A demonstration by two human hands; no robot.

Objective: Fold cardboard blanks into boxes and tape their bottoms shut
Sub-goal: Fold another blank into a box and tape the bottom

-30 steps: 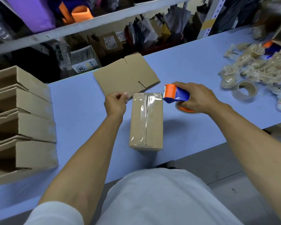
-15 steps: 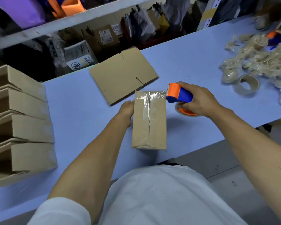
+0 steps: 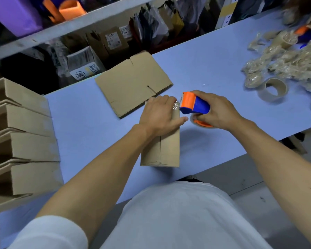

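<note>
While my left hand (image 3: 160, 115) presses flat, fingers extended, on the far end of the box (image 3: 162, 148) standing on the blue table (image 3: 83, 123), my right hand (image 3: 217, 110) grips the tape dispenser (image 3: 194, 105) just beside it. Flat blanks (image 3: 133, 83) lie beyond the box.

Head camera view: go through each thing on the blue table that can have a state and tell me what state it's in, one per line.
Brown cardboard box under the hands: folded, taped side up, lying on the table.
Orange and blue tape dispenser: gripped, at the box's far end.
Left hand: pressing flat on the box's far end.
Right hand: gripping the dispenser.
Flat brown cardboard blank: unfolded.
Row of brown cardboard boxes at left: folded, lying on their sides.
Loose tape roll: lying unused.
</note>
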